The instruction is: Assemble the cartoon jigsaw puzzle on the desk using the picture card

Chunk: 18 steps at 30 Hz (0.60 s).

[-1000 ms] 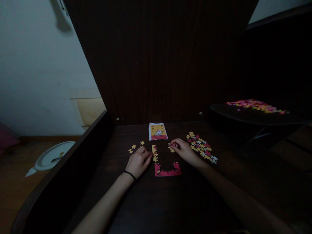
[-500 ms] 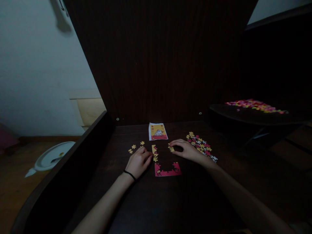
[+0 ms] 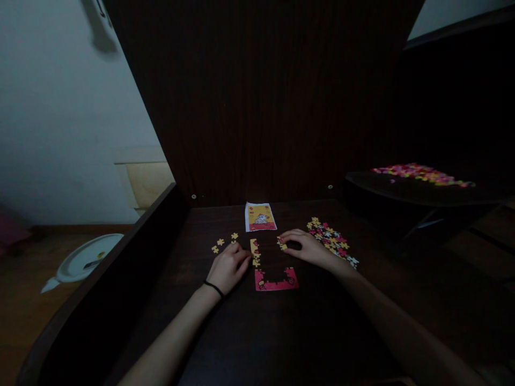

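On a dark wooden table lies a part-built jigsaw: a pink bottom strip [image 3: 277, 281] and a short yellow column of joined pieces [image 3: 255, 253]. My left hand [image 3: 229, 267], with a black band on its wrist, rests flat with loosely curled fingers, its fingertips touching that yellow column. My right hand [image 3: 306, 247] lies arched over the table, fingertips pressed on a small yellow cluster of pieces [image 3: 282, 244]. A heap of loose pieces [image 3: 332, 241] sits just right of that hand. The reference picture card [image 3: 260, 216] lies beyond both hands.
A few loose yellow pieces [image 3: 223, 242] lie left of my left hand. A dark side table [image 3: 422, 195] at the right carries more coloured pieces [image 3: 420, 173]. A dark panel rises behind the table. On the floor at left sits a white round lid [image 3: 86, 258].
My right hand slid a little to the right and flattened over the small yellow cluster. My left hand stayed put.
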Available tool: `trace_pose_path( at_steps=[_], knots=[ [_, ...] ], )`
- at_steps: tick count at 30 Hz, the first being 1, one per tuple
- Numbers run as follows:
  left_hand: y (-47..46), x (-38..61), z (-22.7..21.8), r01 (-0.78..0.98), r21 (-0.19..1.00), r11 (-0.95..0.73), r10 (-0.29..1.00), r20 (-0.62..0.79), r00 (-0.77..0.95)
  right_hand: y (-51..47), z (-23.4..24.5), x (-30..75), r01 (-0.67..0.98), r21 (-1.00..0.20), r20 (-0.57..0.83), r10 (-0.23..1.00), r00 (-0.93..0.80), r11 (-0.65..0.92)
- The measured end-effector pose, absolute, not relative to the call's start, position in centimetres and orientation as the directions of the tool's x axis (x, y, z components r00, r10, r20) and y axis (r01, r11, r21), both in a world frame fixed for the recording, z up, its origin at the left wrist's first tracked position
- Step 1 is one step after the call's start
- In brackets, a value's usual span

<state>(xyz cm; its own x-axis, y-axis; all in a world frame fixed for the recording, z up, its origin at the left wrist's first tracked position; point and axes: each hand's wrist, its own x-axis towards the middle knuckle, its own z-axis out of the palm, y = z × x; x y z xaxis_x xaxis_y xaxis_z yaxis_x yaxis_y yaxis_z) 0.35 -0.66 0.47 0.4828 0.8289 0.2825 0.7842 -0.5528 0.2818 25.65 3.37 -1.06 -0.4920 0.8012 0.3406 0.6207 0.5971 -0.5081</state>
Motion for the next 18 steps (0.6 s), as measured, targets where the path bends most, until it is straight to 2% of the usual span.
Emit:
trace_pose_path(
  at_steps=[18],
  knots=[
    [-0.68,0.28,0.53,0.773,0.316,-0.551,0.832,0.28,0.479,3.38,-0.88,25.5,0.631,-0.531,0.324,0.823,-0.466,0.566]
  ],
)
